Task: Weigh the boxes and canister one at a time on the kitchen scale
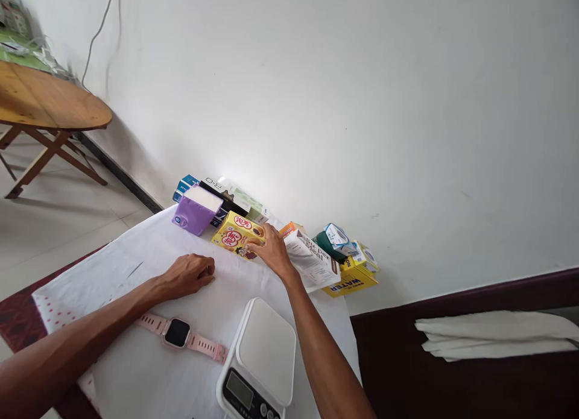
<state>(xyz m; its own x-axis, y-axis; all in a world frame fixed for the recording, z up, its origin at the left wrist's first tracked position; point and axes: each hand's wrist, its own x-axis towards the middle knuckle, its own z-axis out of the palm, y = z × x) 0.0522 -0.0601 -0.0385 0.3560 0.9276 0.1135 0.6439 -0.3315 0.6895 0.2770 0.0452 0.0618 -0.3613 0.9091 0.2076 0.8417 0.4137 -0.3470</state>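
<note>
Pinching a yellow, red-lettered box (pixel 236 234), the right hand (pixel 273 252) sits beyond the curled-in left hand (pixel 190 275).

Slim bare forearms (pixel 319 340), bare left grip (pixel 190 274), bare right grip (pixel 273 250)

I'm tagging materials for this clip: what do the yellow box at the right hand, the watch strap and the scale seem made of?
Yellow box: probably printed cardboard, lightly glossy, judging by its flat faces and straight edges.
Strap: likely silicone or soft plastic, matte pink, with a row of slots.
Scale: apparently smooth white plastic with rounded corners; the platform's material is less certain.
</note>
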